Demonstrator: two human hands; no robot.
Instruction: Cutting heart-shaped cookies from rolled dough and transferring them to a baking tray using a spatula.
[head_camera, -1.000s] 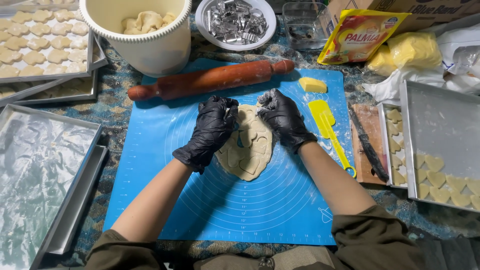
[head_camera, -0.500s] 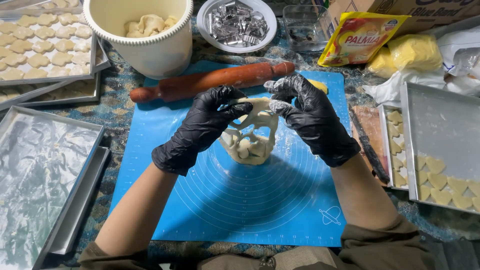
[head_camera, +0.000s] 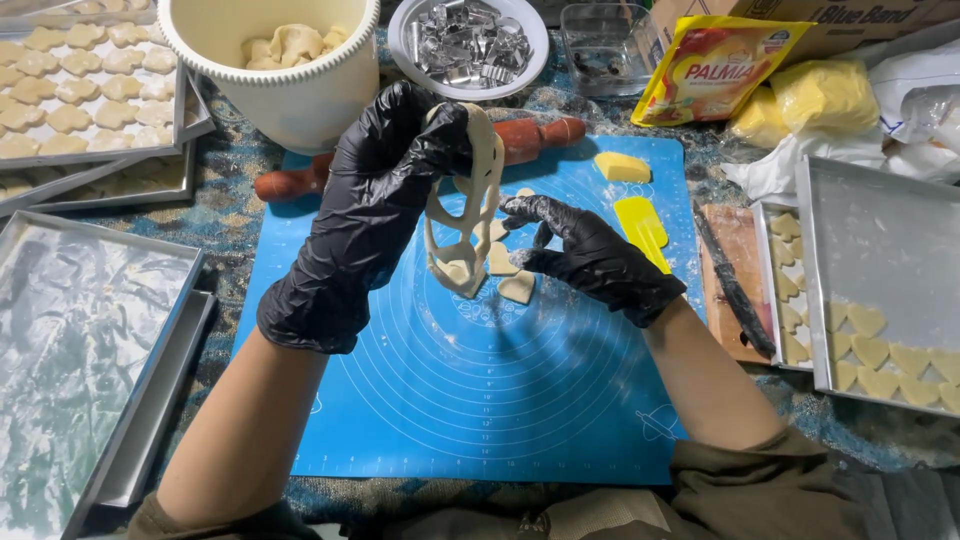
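- The left hand (head_camera: 375, 200), in a black glove, was raised near the middle of the frame and pinched the top of a strip of dough scraps (head_camera: 465, 200) full of cut-out holes.
- The dough scraps hung down from that hand, with the lower end just above the blue mat (head_camera: 480, 400).
- The right hand (head_camera: 590, 260), also in a black glove, was lower and to the right, fingers curled loosely over small cut dough pieces (head_camera: 505, 265) on the mat; whether it gripped one could not be told.
- A red rolling pin (head_camera: 540, 135) lay across the top edge of the mat, partly hidden behind the left hand.
- A white bucket (head_camera: 290, 90) with dough lumps stood in the upper left of centre, and a bowl of metal cutters (head_camera: 470, 45) was just beside it to the right.
- A yellow scraper (head_camera: 640, 225) lay on the mat's right side.
- Trays of shaped dough (head_camera: 870, 340) sat at the right edge, and more (head_camera: 70, 90) in the upper left.
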